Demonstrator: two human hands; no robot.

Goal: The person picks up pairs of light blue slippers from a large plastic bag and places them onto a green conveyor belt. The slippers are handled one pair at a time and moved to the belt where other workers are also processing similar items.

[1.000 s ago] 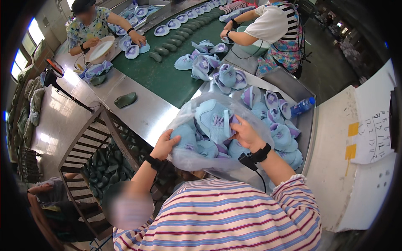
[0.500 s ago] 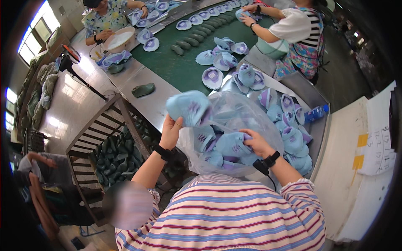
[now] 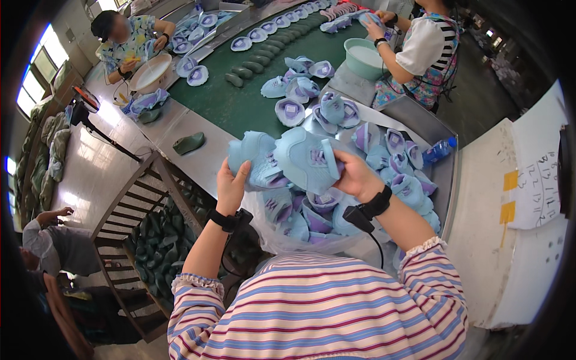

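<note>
Shoe upper [image 3: 252,159], pale blue, is held up near the clear bag [image 3: 270,239], its lower left edge pinched in your left hand [image 3: 231,187]; it should be light, soft and easily creased, best gripped by its rim. Just right, overlapping in view, a second upper [image 3: 305,161] is pinched at its right end in your right hand [image 3: 359,177]. Half a second ago, your right hand was lower, on an upper inside the bag.
</note>
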